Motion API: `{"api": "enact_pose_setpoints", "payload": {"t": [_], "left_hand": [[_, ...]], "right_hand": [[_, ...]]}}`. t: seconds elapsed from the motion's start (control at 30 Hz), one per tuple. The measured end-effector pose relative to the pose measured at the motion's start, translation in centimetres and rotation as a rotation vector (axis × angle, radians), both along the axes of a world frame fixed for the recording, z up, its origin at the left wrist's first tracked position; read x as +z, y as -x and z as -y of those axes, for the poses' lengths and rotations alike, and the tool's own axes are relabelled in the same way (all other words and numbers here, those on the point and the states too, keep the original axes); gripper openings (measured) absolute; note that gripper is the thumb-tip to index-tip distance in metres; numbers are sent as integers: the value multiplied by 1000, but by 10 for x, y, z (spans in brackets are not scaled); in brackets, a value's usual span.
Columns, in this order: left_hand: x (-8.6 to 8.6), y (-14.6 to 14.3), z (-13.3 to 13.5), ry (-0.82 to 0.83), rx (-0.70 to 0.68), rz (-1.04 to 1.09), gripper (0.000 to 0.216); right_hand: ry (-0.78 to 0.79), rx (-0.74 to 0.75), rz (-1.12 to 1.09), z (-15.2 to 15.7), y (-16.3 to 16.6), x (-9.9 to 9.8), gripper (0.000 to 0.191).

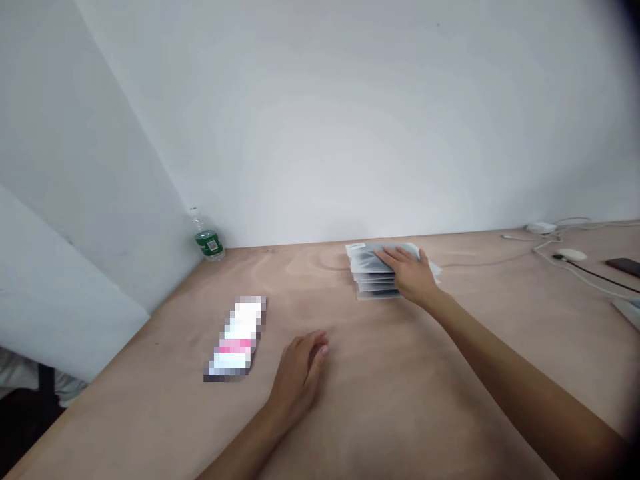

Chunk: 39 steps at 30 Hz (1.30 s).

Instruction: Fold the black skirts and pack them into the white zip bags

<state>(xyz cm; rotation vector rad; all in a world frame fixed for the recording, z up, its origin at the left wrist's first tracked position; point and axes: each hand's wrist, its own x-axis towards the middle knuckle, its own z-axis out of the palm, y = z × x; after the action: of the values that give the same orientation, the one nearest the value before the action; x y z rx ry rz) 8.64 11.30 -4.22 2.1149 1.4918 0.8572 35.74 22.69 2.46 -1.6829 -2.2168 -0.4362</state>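
Observation:
My right hand [411,271] reaches far across the wooden table [380,373] and lies on top of a stack of grey plastic-wrapped packets [370,273], fingers stretched over the top packet. My left hand [300,370] rests flat on the bare table nearer to me, fingers together and extended, holding nothing. A blurred-out white and pink flat item [237,339] lies just left of the left hand.
A plastic bottle with a green label [207,237] stands in the back left corner by the white wall. At the far right lie white cables with an adapter [543,230], a small white device [571,254] and a dark phone [625,267].

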Motion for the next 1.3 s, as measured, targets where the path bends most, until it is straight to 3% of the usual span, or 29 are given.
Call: {"api": "enact_pose_setpoints", "payload": {"t": [0.1,0.2,0.23,0.37,0.5,0.8,1.3], "left_hand": [[1,1,0,-24,-27,-65,31],[1,1,1,-38,-81,-129,31],[0,1,2,-44,-114,-154,32],[-6,1,3,-112,-277,-397,49],[-10,2,1,-160,-317,-555,54],[-5,6,-3,-142,-347,-537,58],[-11,-8,3,-179,-255,-563,50]], "right_hand": [[19,11,11,8,0,-4,68],[3,47,23,38,16,-13,71],[6,83,33,51,24,-20,70],[182,456,37,103,55,-66,60],[340,484,-20,120,63,-90,62],[323,454,-19,114,64,-89,64],[329,494,-87,115,60,-86,62]]}}
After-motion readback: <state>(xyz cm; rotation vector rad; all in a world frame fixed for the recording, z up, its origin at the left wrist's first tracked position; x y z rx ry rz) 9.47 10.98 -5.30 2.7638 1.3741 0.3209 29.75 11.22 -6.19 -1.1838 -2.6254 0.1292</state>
